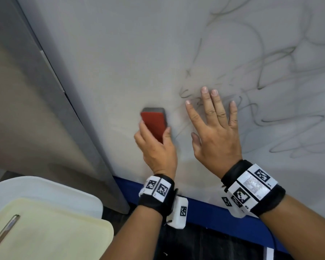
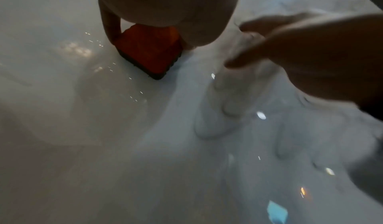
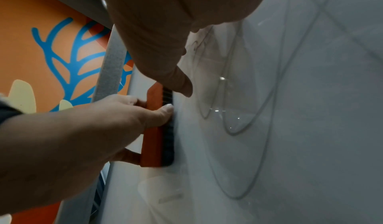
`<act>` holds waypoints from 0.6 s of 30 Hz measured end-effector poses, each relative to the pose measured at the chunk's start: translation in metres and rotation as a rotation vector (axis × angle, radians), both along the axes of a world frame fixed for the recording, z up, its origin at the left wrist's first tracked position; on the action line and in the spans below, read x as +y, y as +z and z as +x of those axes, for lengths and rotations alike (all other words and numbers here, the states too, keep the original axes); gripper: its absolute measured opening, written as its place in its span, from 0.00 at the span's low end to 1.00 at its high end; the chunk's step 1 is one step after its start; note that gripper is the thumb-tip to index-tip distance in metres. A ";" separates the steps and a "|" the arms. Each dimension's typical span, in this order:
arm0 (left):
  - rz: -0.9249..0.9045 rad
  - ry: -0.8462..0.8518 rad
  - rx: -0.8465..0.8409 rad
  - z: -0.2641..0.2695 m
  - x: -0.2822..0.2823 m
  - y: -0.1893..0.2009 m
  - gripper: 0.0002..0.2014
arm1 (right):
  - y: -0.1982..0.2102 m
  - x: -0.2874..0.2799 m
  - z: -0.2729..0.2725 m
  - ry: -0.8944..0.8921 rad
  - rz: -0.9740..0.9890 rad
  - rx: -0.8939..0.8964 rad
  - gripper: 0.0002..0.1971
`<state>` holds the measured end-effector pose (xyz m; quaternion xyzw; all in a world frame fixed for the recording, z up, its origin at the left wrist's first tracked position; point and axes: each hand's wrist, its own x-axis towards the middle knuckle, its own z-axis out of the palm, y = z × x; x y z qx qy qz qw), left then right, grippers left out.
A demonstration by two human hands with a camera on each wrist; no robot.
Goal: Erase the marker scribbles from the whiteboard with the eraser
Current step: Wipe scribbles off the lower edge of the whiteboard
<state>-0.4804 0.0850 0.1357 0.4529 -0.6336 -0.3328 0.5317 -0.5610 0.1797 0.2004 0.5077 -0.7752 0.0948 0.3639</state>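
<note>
The whiteboard [image 1: 120,53] stands upright in front of me, with grey marker scribbles [image 1: 270,81] over its right half. My left hand [image 1: 158,152] grips a red eraser [image 1: 154,124] by its sides, thumb on the right. The eraser's dark felt lies against the board, just left of the scribbles. The left wrist view shows the eraser [image 2: 149,50] below my palm; the right wrist view shows the eraser [image 3: 157,129] edge-on against the board. My right hand [image 1: 214,128] is flat on the board with fingers spread, covering some scribbles, and holds nothing.
A grey post [image 1: 45,91] runs along the board's left edge. A blue ledge [image 1: 204,209] lies under the board. At the lower left sit a white tray [image 1: 45,190] and a pale yellow tray [image 1: 54,231] holding a thin metal rod [image 1: 4,233]. An orange patterned wall [image 3: 41,55] lies beyond.
</note>
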 end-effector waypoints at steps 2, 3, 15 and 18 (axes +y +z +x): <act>-0.081 -0.084 -0.087 -0.004 0.018 -0.009 0.37 | -0.002 -0.001 -0.001 -0.002 0.002 0.000 0.44; -0.109 -0.100 -0.118 -0.004 0.020 -0.011 0.37 | -0.003 -0.001 -0.001 0.003 -0.001 -0.004 0.44; -0.197 -0.110 -0.139 -0.002 0.013 0.002 0.37 | -0.008 0.004 -0.004 -0.009 -0.009 -0.050 0.47; -0.234 -0.122 -0.141 0.002 0.003 0.005 0.36 | -0.008 0.005 -0.004 0.000 -0.038 -0.071 0.47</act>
